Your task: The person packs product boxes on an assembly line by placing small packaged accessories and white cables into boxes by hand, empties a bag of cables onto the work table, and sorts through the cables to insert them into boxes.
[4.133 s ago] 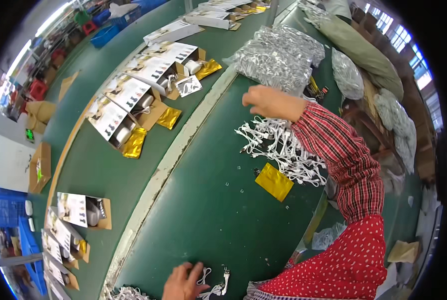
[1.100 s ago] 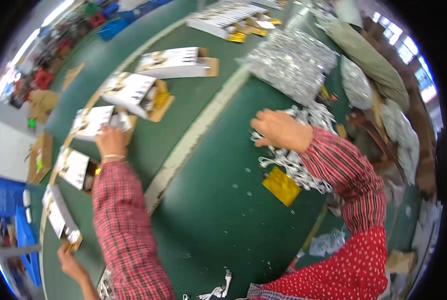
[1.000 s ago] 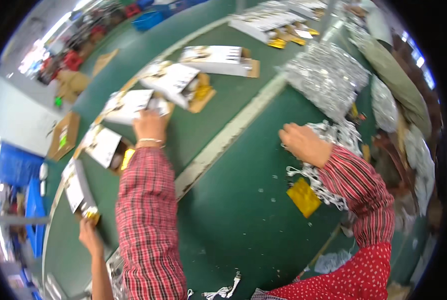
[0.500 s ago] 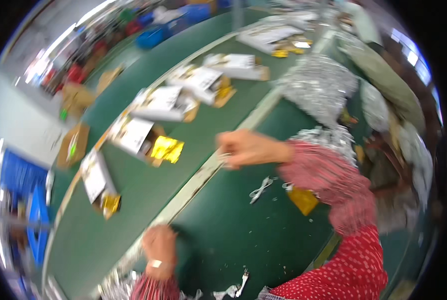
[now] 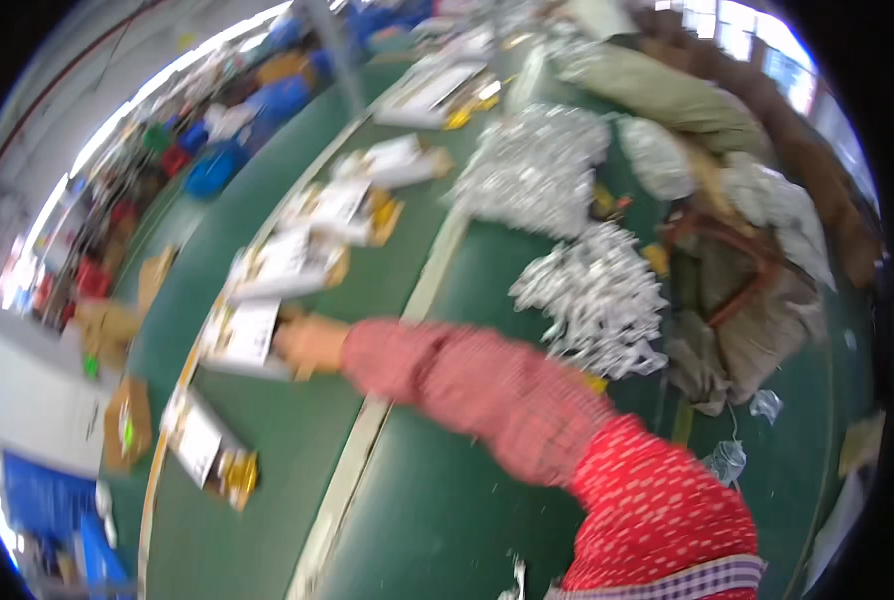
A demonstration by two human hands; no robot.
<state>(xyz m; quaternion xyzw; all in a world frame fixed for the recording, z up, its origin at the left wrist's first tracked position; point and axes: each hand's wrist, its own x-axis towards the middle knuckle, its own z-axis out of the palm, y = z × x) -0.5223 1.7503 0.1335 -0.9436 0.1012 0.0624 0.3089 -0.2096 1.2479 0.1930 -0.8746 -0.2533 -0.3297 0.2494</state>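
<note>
My right hand (image 5: 312, 343) reaches across to the open end of a white box (image 5: 239, 335) on the green belt (image 5: 297, 440). Its fingers are blurred and partly hidden at the box's flap, so what they hold does not show. Nearer to me lies another white box (image 5: 199, 440) with a gold foil packet (image 5: 237, 475) at its open end. Beyond the hand, more white boxes (image 5: 285, 262) lie in a row, some with gold foil showing. My left hand is out of view.
A pale rail (image 5: 342, 475) divides the belt from the green worktop (image 5: 437, 500). On the worktop lie a heap of white cables (image 5: 597, 300) and a shiny clear plastic bag (image 5: 537, 165). Brown sacking (image 5: 747, 320) sits at the right. An open carton (image 5: 127, 425) stands past the belt.
My right hand has moved left, from above the rail to a box's open end. My left hand has gone out of view. The view has turned to the right.
</note>
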